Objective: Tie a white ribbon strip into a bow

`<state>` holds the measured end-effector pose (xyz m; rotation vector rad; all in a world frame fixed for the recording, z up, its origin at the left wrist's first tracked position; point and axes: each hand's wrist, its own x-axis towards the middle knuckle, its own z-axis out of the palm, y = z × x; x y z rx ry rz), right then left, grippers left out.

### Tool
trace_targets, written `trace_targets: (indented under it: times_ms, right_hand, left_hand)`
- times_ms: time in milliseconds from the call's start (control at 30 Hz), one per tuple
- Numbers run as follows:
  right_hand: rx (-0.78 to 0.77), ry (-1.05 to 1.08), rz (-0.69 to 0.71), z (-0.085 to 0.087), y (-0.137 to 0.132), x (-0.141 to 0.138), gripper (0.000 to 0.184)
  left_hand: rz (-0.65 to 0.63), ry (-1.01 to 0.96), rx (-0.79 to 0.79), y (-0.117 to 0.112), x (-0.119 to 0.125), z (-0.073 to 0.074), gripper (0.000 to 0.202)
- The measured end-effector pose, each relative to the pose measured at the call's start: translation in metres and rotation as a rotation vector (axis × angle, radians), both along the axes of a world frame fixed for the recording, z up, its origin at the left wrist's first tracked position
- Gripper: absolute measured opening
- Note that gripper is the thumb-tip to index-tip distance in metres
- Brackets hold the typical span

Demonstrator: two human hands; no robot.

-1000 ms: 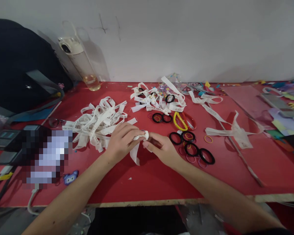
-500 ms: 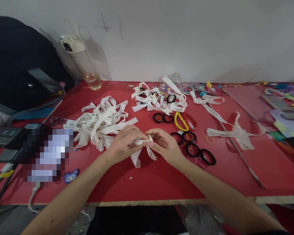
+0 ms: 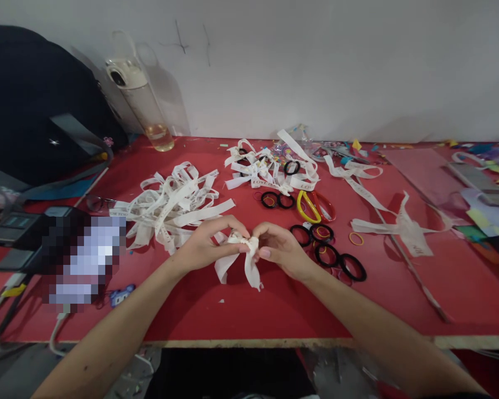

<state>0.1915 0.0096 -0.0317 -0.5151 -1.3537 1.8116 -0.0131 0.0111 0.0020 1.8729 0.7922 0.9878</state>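
Observation:
Between my two hands a white ribbon [image 3: 252, 271] is bunched into a knot or bow, its two tails hanging down over the red table. My left hand [image 3: 210, 243] pinches its left side between thumb and fingers. From the right, my right hand [image 3: 285, 252] grips the gathered part, fingers curled and thumb pressed in. The inside of the bunch is partly hidden by my fingers. Just left of my hands lies a heap of loose printed white ribbons [image 3: 170, 205]. Right of them are several black hair ties [image 3: 326, 255] with thin coloured bands.
Tied ribbons with black hair ties [image 3: 270, 169] lie behind my hands. Yellow- and red-handled scissors [image 3: 309, 206] are right of centre. More ribbon [image 3: 411, 227] lies further right. At left stand a bottle [image 3: 143, 111], a dark bag [image 3: 37, 105] and a phone [image 3: 87, 260] on a cable.
The ribbon bunch has turned and shows more between my hands, its tails hanging wider. My left fingers have lifted into a clearer pinch.

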Motion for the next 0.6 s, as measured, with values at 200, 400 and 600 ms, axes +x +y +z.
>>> trace_targets:
  times_ms: [200, 400, 600]
  right_hand:
    - [0.103, 0.043, -0.073, 0.0003, -0.0018, -0.0002, 0.015]
    - [0.034, -0.016, -0.115, -0.0013, -0.0026, -0.0031, 0.016]
    - [-0.006, -0.006, -0.137, -0.0044, -0.0019, -0.003, 0.02]
  left_hand:
    - [-0.108, -0.189, -0.391, -0.0007, 0.0006, -0.0064, 0.02]
    - [-0.136, -0.208, -0.542, -0.0016, 0.0044, -0.0072, 0.022]
    - [-0.141, -0.159, -0.512, -0.0023, 0.0055, -0.0049, 0.017]
